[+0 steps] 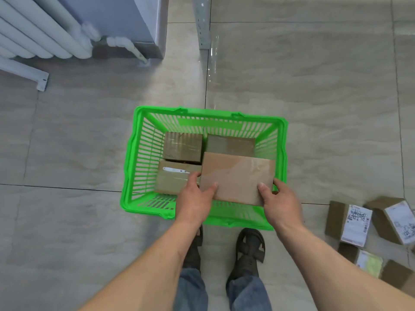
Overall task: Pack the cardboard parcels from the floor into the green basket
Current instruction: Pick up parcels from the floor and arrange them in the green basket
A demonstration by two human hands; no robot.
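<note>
Both hands, left hand (197, 196) and right hand (277, 198), are closed on the near corners of a flat brown parcel (237, 178), holding it over the right half of the green basket (134, 158) at the frame's centre. Three parcels (183, 148) already lie inside. At least four labelled parcels (350, 223) wait on the floor at lower right, so I judge about half remains.

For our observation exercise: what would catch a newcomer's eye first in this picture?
The bright green basket on the pale tiled floor, mid-frame, with three parcels already inside. Next, the brown parcel held over its near right part by the left hand and right hand. More labelled parcels lie at lower right.
</note>
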